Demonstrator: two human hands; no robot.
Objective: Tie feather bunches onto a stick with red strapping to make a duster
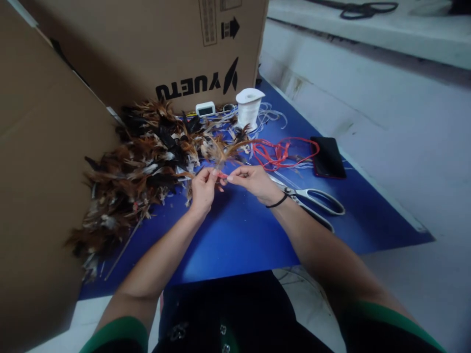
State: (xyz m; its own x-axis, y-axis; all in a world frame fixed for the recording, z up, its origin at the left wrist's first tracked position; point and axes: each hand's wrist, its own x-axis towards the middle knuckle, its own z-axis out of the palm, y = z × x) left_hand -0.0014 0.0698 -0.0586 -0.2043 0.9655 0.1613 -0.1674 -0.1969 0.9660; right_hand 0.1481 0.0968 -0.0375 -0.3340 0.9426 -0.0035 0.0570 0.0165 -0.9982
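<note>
My left hand (pixel 203 189) is closed, pinching the base of a small bunch of brown feathers (pixel 222 153) that fan upward from the fingers. Red ribbon (pixel 222 175) shows at that base, between my two hands. My right hand (pixel 254 182) pinches the red ribbon with thumb and forefinger. A loose tangle of red ribbon (pixel 270 159) lies just beyond my right hand. White-handled scissors (pixel 340 207) rest on the blue table (pixel 235 240), partly hidden under my right wrist. A heap of brown and black feathers (pixel 127 176) spreads to the left of my hands.
A white spool (pixel 249 110) stands at the back, with pale ribbon (pixel 272 115) trailing beside it. A small white device (pixel 205 109) sits by the large cardboard box (pixel 128 44). A dark phone-like slab (pixel 328 157) lies near the wall. Black scissors (pixel 362 10) rest on the ledge.
</note>
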